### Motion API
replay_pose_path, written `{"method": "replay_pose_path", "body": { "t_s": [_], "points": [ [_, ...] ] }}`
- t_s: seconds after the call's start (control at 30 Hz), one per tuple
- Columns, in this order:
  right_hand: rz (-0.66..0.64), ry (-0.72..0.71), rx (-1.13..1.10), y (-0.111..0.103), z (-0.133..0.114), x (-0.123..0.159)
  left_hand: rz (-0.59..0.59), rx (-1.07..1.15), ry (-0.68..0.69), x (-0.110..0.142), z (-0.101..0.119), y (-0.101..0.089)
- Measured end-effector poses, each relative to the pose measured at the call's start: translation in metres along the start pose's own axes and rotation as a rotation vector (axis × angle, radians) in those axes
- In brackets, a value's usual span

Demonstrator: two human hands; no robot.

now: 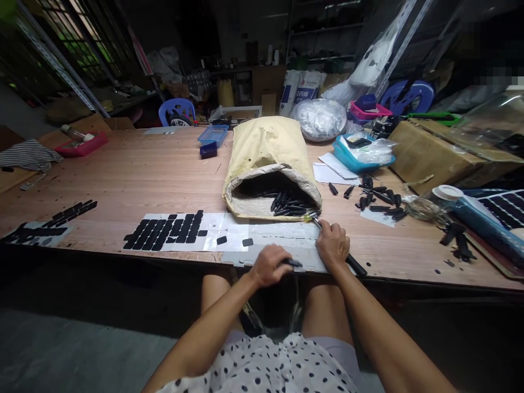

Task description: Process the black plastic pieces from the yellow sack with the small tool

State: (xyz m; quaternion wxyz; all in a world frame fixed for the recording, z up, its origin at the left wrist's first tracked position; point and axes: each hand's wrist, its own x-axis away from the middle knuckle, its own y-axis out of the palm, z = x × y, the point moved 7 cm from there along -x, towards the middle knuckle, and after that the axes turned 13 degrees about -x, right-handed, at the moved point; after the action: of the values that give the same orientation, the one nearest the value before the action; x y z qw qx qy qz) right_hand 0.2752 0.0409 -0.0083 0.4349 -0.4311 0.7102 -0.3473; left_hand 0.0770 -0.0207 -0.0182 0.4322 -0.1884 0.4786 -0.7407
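My left hand (271, 266) is closed around a small, dark, elongated piece (292, 262) just over the table's front edge. My right hand (333, 243) grips a hammer (357, 265) with a black handle; its yellowish metal head lies at the sack's lower right corner. Directly ahead, a pale yellow sack (268, 144) lies on its side with its mouth towards me. Inside are several black elongated pieces (289, 203). Under my hands is a grey-white sheet (282, 234). Left of them, rows of flat black rounded pieces (164, 232) lie on white sheets, two of them loose.
More black pieces (380, 197) are scattered to the right, near a blue basin (362, 153) and a cardboard box (438, 153). A blue basket (213, 135) stands behind the sack's left side. At the far left is a red tray (82, 146).
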Motion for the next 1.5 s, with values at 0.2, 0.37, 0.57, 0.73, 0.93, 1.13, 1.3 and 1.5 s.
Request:
{"method": "replay_pose_path", "body": {
  "t_s": [0.2, 0.37, 0.57, 0.73, 0.93, 1.13, 1.3, 1.5],
  "points": [
    [-0.008, 0.0, 0.019, 0.001, -0.002, 0.001, -0.367, -0.001, -0.178, 0.077, -0.001, 0.08],
    [-0.01, -0.009, 0.032, 0.001, -0.002, 0.001, -0.535, -0.059, -0.682, 0.096, -0.053, 0.107],
    [0.002, -0.035, 0.045, 0.0, -0.004, 0.0, -0.558, -0.074, -0.744, 0.105, -0.06, 0.109],
    [-0.001, -0.019, 0.055, -0.001, -0.005, 0.001, -0.613, 0.124, -0.345, 0.083, -0.017, 0.086],
    [0.03, -0.029, 0.041, 0.0, -0.006, 0.004, -0.292, 0.528, -0.259, -0.027, -0.032, -0.016],
    [0.049, -0.049, 0.052, 0.006, -0.003, 0.006, 0.315, 0.091, -0.679, -0.132, -0.102, -0.095],
    [0.078, -0.051, 0.067, 0.006, -0.004, 0.007, 0.074, -0.143, -0.763, -0.164, -0.101, -0.076],
    [0.055, -0.027, 0.073, 0.004, -0.005, 0.007, 0.112, -0.187, -0.779, -0.145, -0.102, -0.072]
  ]
}}
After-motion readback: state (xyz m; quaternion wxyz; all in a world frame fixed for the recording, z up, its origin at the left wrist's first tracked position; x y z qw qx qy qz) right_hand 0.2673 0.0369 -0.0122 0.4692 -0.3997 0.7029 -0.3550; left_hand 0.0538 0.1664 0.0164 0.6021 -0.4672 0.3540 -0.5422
